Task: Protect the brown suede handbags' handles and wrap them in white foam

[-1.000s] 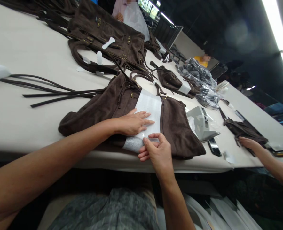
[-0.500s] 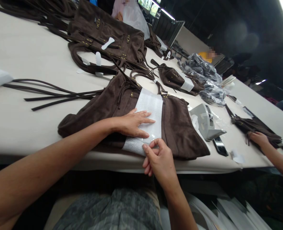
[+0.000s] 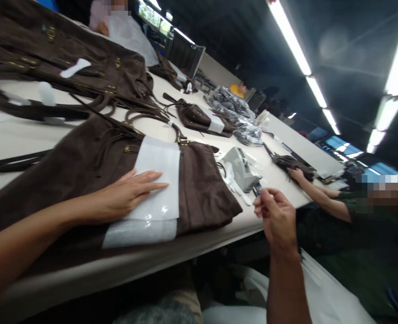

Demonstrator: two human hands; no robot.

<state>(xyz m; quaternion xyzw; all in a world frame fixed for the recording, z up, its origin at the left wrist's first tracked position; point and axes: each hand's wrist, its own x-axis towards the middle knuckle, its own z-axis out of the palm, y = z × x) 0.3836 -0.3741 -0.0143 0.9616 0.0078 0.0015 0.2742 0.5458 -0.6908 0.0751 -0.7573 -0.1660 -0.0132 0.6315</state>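
A dark brown suede handbag (image 3: 202, 191) lies on the table in front of me, a band of white foam sheet (image 3: 160, 173) across its middle. Clear tape (image 3: 156, 216) glints near the band's lower end. My left hand (image 3: 131, 195) lies flat on the band, its fingers stretched out. My right hand (image 3: 276, 216) is raised off the bag, past its right end, with thumb and fingers drawn together; whether anything is between them cannot be made out. Just beyond it stands a grey tape dispenser (image 3: 241, 168), with a small gap from the fingers.
Another brown bag (image 3: 94, 67) with loop handles lies at the back left. Farther along the table (image 3: 273, 175) are a smaller wrapped bag (image 3: 202, 118) and a heap in clear plastic (image 3: 234, 108). At right, a co-worker's hand (image 3: 296, 174) touches a dark bag (image 3: 291, 164).
My right hand has left the taped spot on the foam band and moved right, toward the dispenser. My left hand stays on the band. The camera view has turned to the right.
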